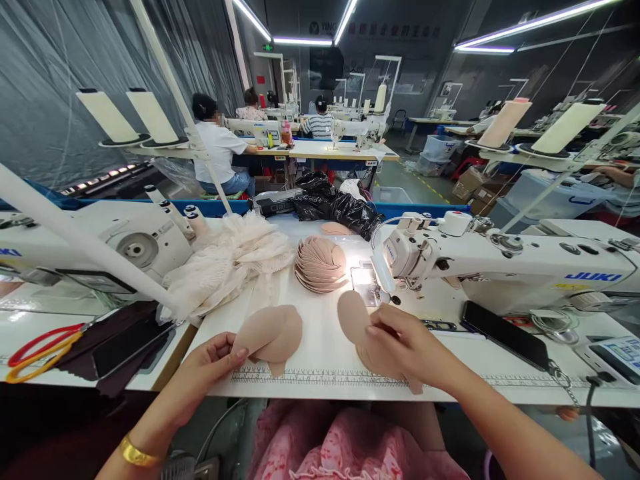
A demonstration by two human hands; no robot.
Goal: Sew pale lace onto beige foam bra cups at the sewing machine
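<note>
**Smooth white bench (320, 340): slips and snags are the chief risks**

The bench bears a printed ruler strip (320, 379) along its front edge; a seated co-worker in a white top (219, 150) works in the background. The person's hands are well apart. The left hand (214, 360) pinches the edge of a flat, rounded beige fabric piece (259, 330), which overlaps a second rounded beige piece (294, 327). The right hand (413, 347) pinches an oval beige fabric piece (352, 317) above further beige layers (375, 357), whose number is partly hidden.

Since the left grip takes only an edge, a loose pinch could let that piece slide or turn. The layers under the right hand reach close to the bench's front edge, so a careless drag might tip one off. A wide sweep could knock the fanned stack of rounded beige pieces (320, 263), near the lit needle area of the white JUKI sewing machine (500, 260). Tugging the heap of cream ruffled lace (235, 260) beside that stack might topple it. On the right, a forearm could catch the metal chain (561, 379) by the black phone (505, 333) and pull the phone down.
</note>
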